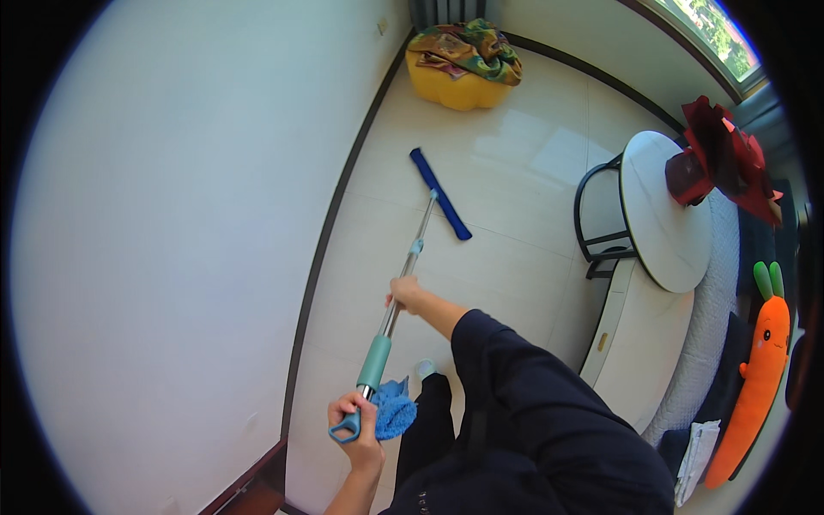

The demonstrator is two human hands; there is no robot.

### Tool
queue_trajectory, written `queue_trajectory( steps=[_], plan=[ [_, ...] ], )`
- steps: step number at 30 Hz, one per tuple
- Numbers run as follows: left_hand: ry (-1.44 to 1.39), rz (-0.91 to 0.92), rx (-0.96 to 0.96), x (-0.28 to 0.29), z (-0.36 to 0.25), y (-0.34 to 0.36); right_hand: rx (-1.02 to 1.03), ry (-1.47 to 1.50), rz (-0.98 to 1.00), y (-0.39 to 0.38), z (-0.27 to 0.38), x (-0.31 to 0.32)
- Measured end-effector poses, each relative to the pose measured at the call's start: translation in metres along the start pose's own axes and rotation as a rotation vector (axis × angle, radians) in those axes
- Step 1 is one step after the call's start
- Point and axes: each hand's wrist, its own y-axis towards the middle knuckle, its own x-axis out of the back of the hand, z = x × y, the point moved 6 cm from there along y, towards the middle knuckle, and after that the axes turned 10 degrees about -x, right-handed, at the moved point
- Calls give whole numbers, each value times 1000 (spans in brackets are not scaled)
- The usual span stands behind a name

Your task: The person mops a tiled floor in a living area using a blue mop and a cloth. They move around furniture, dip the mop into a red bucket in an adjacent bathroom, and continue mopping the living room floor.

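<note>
A long-handled flat mop [373, 365] slants away from me over the pale tiles, its narrow dark blue head [440, 196] lying on the floor. My left hand [356, 421] is closed around the top end of the pole, by the blue hanging loop and below the green grip sleeve. Farther down, my right hand [403, 293] wraps the bare metal tube. A fluffy blue cloth [396, 410] hangs right beside my left hand; what holds it up is hidden.
A white wall with dark skirting runs along the left. Ahead stands a yellow pouf [459, 88] with a patterned cloth [470, 50] on it. On the right are a round white table [657, 215], a red-wrapped bouquet [730, 159], a grey sofa [717, 330] and a carrot plush [760, 378].
</note>
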Motion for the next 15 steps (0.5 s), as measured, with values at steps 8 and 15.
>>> queue_trajectory(
  steps=[8, 15],
  plan=[
    [136, -429, 6, 191, -99, -67, 743, -1788, 339, 14, -235, -187],
    [528, -270, -261, 237, -180, -86, -354, -574, 485, -39, -370, -237]
  ],
)
